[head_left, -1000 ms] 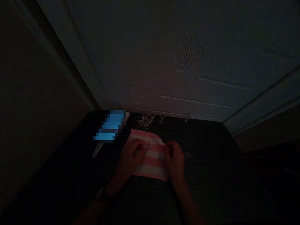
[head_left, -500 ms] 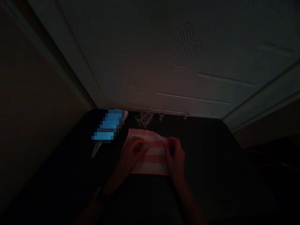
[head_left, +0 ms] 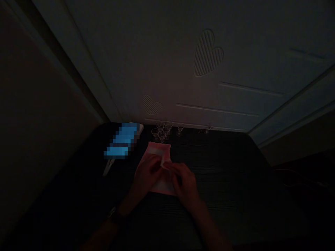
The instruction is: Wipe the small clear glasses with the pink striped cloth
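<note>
A pink-and-white striped cloth (head_left: 157, 147) lies on the dark table, its right side drawn up and folded towards the middle. My left hand (head_left: 149, 172) rests over the left part of the cloth, fingers closed around a small glass, which the cloth and fingers now cover. My right hand (head_left: 184, 181) pinches the folded cloth edge and presses it over that spot, close against the left fingertips. Dim light hides the finer details of both grips.
Behind the cloth stands a cluster of several small stemmed glasses (head_left: 162, 132). Another glass (head_left: 180, 130) and one further right (head_left: 207, 130) stand near the white panel. A device with a blurred, lit blue screen (head_left: 123, 139) is at the left.
My right hand has moved left, carrying the cloth's right edge over the small glass, which showed at the left fingers before. My left hand has hardly moved.
</note>
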The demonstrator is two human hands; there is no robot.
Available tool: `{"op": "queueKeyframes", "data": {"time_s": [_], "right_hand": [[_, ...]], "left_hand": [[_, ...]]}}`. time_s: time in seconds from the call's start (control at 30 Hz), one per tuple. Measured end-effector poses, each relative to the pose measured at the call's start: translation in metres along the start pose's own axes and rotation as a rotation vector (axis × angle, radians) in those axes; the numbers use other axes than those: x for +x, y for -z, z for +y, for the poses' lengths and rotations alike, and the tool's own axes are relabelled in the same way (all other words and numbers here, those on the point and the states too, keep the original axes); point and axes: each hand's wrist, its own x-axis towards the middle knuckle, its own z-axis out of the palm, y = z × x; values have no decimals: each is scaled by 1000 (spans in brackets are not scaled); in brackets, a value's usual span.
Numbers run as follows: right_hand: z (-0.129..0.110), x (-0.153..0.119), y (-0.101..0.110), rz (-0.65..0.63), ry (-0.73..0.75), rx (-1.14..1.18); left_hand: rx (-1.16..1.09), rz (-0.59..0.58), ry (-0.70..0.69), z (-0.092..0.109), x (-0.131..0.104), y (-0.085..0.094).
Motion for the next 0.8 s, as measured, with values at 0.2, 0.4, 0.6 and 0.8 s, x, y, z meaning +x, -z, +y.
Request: {"op": "queueKeyframes", "data": {"time_s": [0.2, 0.4, 0.6, 0.8], "right_hand": [[0, 4, -1, 39, -61, 42], [-3, 3, 0, -2, -26, 34], [1, 2, 0, 50, -72, 15], [-1, 4, 0, -26, -138, -65]], "left_hand": [[-190, -35, 107, 0, 0, -4], [-264, 0, 211, 3, 6, 1], [-267, -11, 235, 12, 7, 9], [-303, -42, 251, 18, 5, 10]]}}
